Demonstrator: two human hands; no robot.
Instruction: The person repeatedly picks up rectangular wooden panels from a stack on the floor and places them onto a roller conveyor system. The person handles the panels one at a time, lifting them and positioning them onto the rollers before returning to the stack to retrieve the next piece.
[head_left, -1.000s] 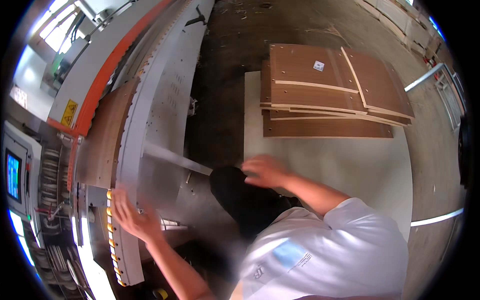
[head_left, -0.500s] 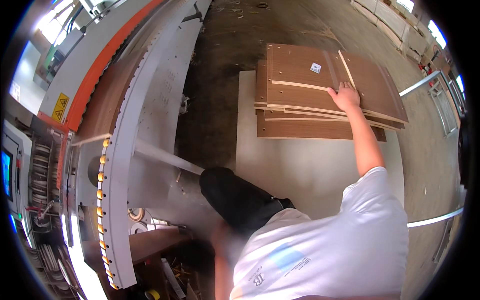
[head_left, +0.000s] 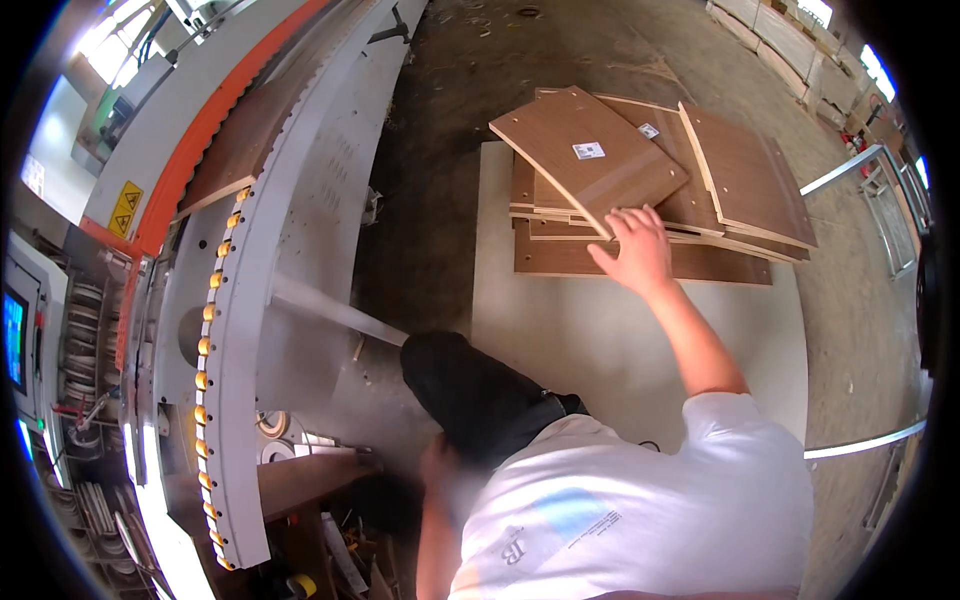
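Near the right of the middle, my right hand [head_left: 640, 250] holds the near corner of a brown wood-grain board [head_left: 590, 150]. Its fingers lie over the top and its thumb is at the edge. This board, with a white label, lies turned at an angle on a stack of similar boards [head_left: 735, 262]. Another loose brown board [head_left: 750, 180] rests on the right of the stack. My left hand [head_left: 440, 465] hangs low beside my dark-trousered leg, apart from the boards; its fingers are blurred and partly hidden.
A pale sheet [head_left: 560, 340] lies under the stack. On the left stands a long white and orange machine [head_left: 215, 130], with yellow rollers [head_left: 204, 345] along its edge and a brown board [head_left: 225, 170] in it. A pale bar [head_left: 340, 308] juts from the machine toward my leg.
My right hand has come nearer and to the left, and the labelled board under it has swung round. The board in the machine has moved farther away along it.
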